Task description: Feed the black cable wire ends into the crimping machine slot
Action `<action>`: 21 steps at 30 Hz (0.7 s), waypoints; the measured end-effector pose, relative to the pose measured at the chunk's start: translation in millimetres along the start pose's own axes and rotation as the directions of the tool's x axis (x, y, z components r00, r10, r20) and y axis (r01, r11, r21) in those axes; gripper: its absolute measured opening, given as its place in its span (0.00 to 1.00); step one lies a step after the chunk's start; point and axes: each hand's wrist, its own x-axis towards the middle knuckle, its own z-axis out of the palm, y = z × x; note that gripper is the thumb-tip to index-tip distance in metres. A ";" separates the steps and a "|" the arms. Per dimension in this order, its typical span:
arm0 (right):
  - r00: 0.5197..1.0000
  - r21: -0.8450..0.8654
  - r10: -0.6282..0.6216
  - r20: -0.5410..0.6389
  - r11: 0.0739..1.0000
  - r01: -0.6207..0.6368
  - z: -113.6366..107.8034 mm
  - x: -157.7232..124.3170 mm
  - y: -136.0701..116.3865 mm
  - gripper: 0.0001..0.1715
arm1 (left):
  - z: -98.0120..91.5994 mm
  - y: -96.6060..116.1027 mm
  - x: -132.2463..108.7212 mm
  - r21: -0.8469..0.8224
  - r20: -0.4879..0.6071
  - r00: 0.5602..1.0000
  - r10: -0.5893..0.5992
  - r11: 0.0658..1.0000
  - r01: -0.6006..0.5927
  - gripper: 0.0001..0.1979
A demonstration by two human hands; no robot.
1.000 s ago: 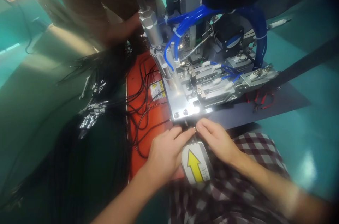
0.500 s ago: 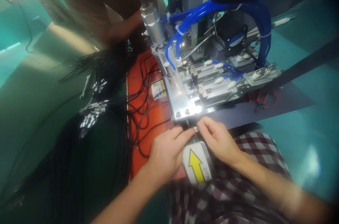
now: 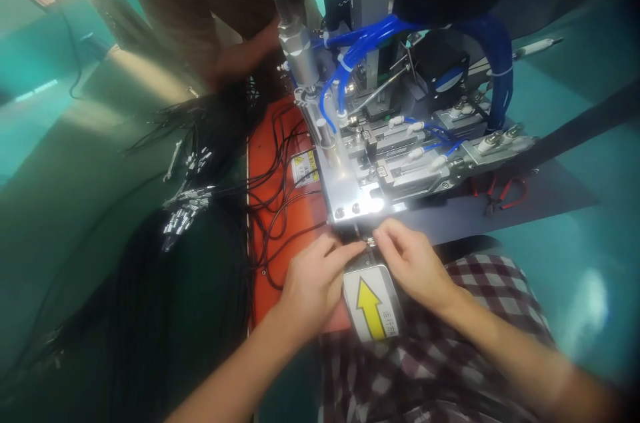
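silvery piece [image 3: 371, 242] between left hand [image 3: 313, 278], right hand [image 3: 416, 264]; fingers narrow; grip, long axis unclear

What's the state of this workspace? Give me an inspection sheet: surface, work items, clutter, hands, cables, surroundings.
Surface: orange machine base, crossed by black cables.
Work items: small metal part at the fingertips, before the machine's metal plate; details unclear.
Clutter: red-handled pliers right of the machine; open-end wrench by the cables.
Hands: left hand and right hand meet at the part; grip unclear.
Cables: black heap on the left, silver-tipped; blue tubes tied in bundles.
Surroundings: another person's arm behind; green floor.
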 end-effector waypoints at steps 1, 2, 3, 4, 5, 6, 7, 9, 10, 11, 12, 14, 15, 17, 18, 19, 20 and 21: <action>1.000 -0.015 -0.013 -0.001 1.000 0.013 -2.2 0.6 -0.9 0.16 | 0.1 -1.0 -0.5 -0.006 -0.001 1.000 0.014 1.000 -0.014 0.17; 1.000 -0.029 -0.025 -0.001 0.999 0.025 -4.2 1.1 -1.8 0.15 | -0.1 -1.5 -0.7 -0.002 0.006 1.000 0.024 1.000 -0.024 0.17; 0.999 -0.038 -0.033 -0.001 0.999 0.033 -5.6 1.5 -2.5 0.15 | -0.3 -1.4 -0.8 0.013 0.015 1.000 0.027 1.000 -0.028 0.17; 0.999 -0.042 -0.035 -0.002 0.999 0.035 -6.3 1.6 -2.8 0.15 | -0.6 -0.8 -0.7 0.034 0.026 0.999 0.026 0.999 -0.026 0.17; 1.000 -0.039 -0.031 -0.002 0.999 0.031 -6.1 1.4 -2.8 0.16 | -0.8 0.0 -0.6 0.057 0.037 0.999 0.022 0.998 -0.024 0.17; 1.000 -0.028 -0.020 -0.002 0.999 0.020 -5.2 1.0 -2.5 0.16 | -0.9 0.9 -0.5 0.079 0.043 0.999 0.020 0.997 -0.024 0.17; 1.000 -0.011 -0.003 -0.002 1.000 0.003 -3.6 0.5 -1.9 0.17 | -0.9 1.8 -0.3 0.101 0.049 0.999 0.021 0.995 -0.026 0.17; 0.999 0.039 0.038 0.002 0.999 -0.038 0.6 -1.0 -0.3 0.18 | -1.0 2.9 0.0 0.128 0.047 0.999 0.026 0.991 -0.031 0.18; 0.998 0.065 0.058 0.007 0.996 -0.058 2.8 -1.7 0.5 0.18 | -1.3 3.2 0.0 0.130 0.040 0.999 0.026 0.991 -0.031 0.18; 0.997 0.089 0.075 0.011 0.993 -0.075 4.7 -2.4 1.1 0.19 | -2.1 3.3 -0.1 0.120 0.033 0.999 0.024 0.992 -0.028 0.18; 0.996 0.109 0.088 0.014 0.990 -0.089 6.1 -3.0 1.5 0.19 | -3.4 3.3 -0.6 0.101 0.029 0.999 0.016 0.995 -0.019 0.19; 0.994 0.136 0.105 0.019 0.985 -0.107 7.5 -3.7 1.8 0.19 | -8.1 3.2 -2.8 0.044 0.028 0.999 -0.022 0.999 0.020 0.19; 0.994 0.145 0.111 0.020 0.983 -0.112 7.5 -3.9 1.6 0.19 | -11.0 3.1 -4.9 0.013 0.028 0.998 -0.056 0.998 0.055 0.18; 0.993 0.157 0.116 0.021 0.981 -0.118 6.6 -4.0 1.0 0.19 | -16.8 1.9 -10.8 -0.029 0.008 0.989 -0.145 0.989 0.145 0.15; 0.993 0.159 0.117 0.022 0.980 -0.119 5.9 -3.9 0.7 0.19 | -19.0 0.6 -14.4 -0.040 -0.011 0.985 -0.174 0.984 0.173 0.13; 0.993 0.161 0.117 0.024 0.980 -0.119 5.3 -3.8 0.6 0.19 | -20.6 -1.2 -18.0 -0.039 -0.032 0.983 -0.179 0.983 0.178 0.11; 0.993 0.161 0.116 0.026 0.980 -0.118 4.7 -3.6 0.5 0.19 | -21.4 -3.8 -21.4 -0.006 -0.053 0.987 -0.150 0.989 0.150 0.10; 0.993 0.161 0.113 0.028 0.980 -0.116 4.2 -3.5 0.5 0.19 | -21.7 -7.0 -24.2 0.051 -0.063 0.994 -0.091 0.994 0.094 0.10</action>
